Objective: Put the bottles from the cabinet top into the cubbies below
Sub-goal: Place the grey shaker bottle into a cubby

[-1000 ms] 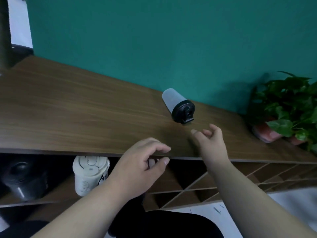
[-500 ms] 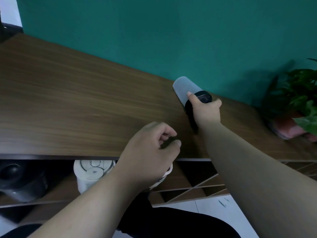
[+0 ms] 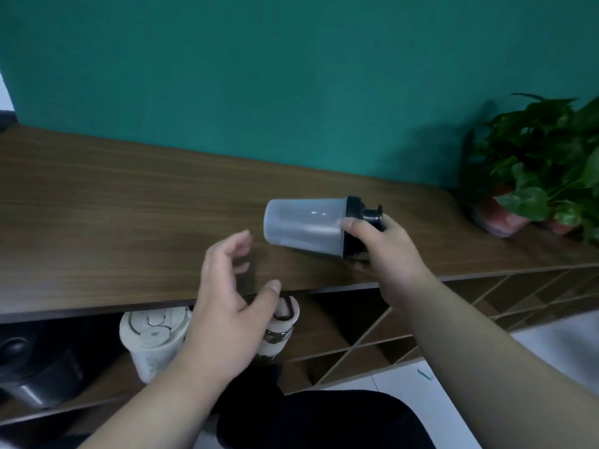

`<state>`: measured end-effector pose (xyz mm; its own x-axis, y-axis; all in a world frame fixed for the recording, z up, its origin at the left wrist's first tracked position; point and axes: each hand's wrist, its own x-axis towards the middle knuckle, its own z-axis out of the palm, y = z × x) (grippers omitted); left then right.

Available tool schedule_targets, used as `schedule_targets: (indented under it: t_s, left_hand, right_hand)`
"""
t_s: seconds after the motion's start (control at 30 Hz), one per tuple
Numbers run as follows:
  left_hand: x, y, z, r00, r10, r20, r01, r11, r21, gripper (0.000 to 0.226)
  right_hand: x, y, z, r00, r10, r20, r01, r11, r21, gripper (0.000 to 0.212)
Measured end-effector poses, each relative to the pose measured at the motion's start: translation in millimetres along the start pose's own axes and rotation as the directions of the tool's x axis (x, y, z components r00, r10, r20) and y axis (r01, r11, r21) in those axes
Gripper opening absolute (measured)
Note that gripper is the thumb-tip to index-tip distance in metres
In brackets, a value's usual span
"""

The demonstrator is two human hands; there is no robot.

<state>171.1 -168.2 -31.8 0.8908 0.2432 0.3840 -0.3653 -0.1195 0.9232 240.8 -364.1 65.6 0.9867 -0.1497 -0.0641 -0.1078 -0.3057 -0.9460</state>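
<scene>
Shaker bottle [image 3: 303,226], frosted plastic, looks empty, light and rigid, lies sideways above the cabinet top [image 3: 113,228]; right hand [image 3: 387,251] clasps its black lid end at three o'clock. Left hand [image 3: 223,306] hangs open, empty. Smooth wall may slip; grasp mid-body.

Dark wood-grain counter [image 3: 113,222] against teal wall, potted plant [image 3: 538,176] at its right end, diagonal cubbies [image 3: 372,335] below, cream bottle [image 3: 152,341], dark bottle [image 3: 35,367], small capped bottle [image 3: 278,332] lodged inside
</scene>
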Motion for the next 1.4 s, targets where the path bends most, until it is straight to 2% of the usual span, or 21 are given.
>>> schedule_targets:
  t_s: [0.07,0.13,0.2,0.27,0.37,0.43,0.5,0.53,0.6,0.67,0.77,0.9,1.1,1.23,1.33,1.4]
  left_hand:
    - [-5.2,5.1,1.6,1.0,-0.022,-0.005,0.022,1.0,-0.006,0.071]
    - [-18.1,6.8,5.6,0.996,-0.037,0.077,0.034,0.999,0.028,0.082]
    - [-33.5,3.1,15.0,0.973,-0.081,0.218,0.063,0.994,0.092,0.092]
    - [-43.7,0.5,31.4,0.904,-0.179,0.388,0.13,0.98,0.149,0.087]
    - [-50.0,-10.1,60.9,0.753,-0.329,0.571,0.264,0.944,0.195,0.087]
    - [-55.2,-30.9,77.5,0.735,-0.323,0.595,0.245,0.946,0.211,0.089]
    - [-60.0,-53.5,91.4,0.74,-0.327,0.587,0.245,0.945,0.217,0.089]
    - [-61.4,-61.9,97.8,0.755,-0.327,0.569,0.249,0.945,0.213,0.089]
    - [-62.0,-75.8,109.5,0.79,-0.332,0.515,0.239,0.941,0.24,0.084]
    - [-61.9,-88.6,121.1,0.807,-0.338,0.484,0.255,0.939,0.23,0.064]
    - [-57.8,-106.8,141.0,0.815,-0.364,0.45,0.296,0.93,0.215,0.053]
    - [-49.7,-132.9,157.2,0.817,-0.431,0.384,0.381,0.902,0.202,0.056]
    - [-36.7,-163.6,175.2,0.854,-0.395,0.338,0.333,0.915,0.229,0.067]
    - [-34.6,-193.9,185.0,0.859,-0.431,0.277,0.372,0.896,0.242,0.06]
    - [-36.1,-206.6,190.1,0.831,-0.49,0.264,0.442,0.87,0.22,0.073]
    - [-39.0,-215.1,190.9,0.836,-0.475,0.276,0.39,0.867,0.312,0.074]
  right_hand:
    - [-17.9,7.2,-26.3,0.993,-0.091,0.075,0.09,0.996,0.009,0.046]
    - [-32.3,13.2,-52.3,0.974,-0.167,0.151,0.176,0.983,-0.048,0.079]
    - [-44.0,17.2,-75.3,0.939,-0.226,0.259,0.286,0.931,-0.227,0.101]
    - [-53.6,21.5,-88.2,0.9,-0.238,0.366,0.374,0.852,-0.366,0.105]
    - [-60.8,36.1,-86.9,0.843,-0.234,0.484,0.478,0.738,-0.475,0.107]
    - [-60.7,53.3,-81.3,0.799,-0.231,0.555,0.548,0.661,-0.513,0.107]
    - [-57.9,73.2,-76.7,0.784,-0.217,0.582,0.568,0.63,-0.53,0.107]
    - [-55.6,84.4,-75.2,0.797,-0.203,0.568,0.543,0.653,-0.528,0.109]
    - [-50.6,107.6,-70.7,0.871,-0.133,0.473,0.398,0.755,-0.521,0.116]
    - [-46.3,127.4,-62.9,0.946,-0.031,0.323,0.201,0.836,-0.51,0.126]
    - [-30.9,154.0,-46.5,0.981,0.042,0.189,0.051,0.885,-0.462,0.129]
    - [2.2,177.6,-34.4,0.982,0.032,0.186,0.051,0.903,-0.426,0.107]
    - [48.1,198.1,-43.8,0.92,0.065,0.388,0.111,0.904,-0.414,0.084]
    - [72.2,210.5,-42.5,0.897,0.052,0.439,0.153,0.895,-0.418,0.086]
    - [85.5,224.0,-40.2,0.893,0.061,0.446,0.146,0.898,-0.415,0.082]
    - [88.6,231.8,-39.2,0.893,0.048,0.447,0.152,0.903,-0.402,0.084]
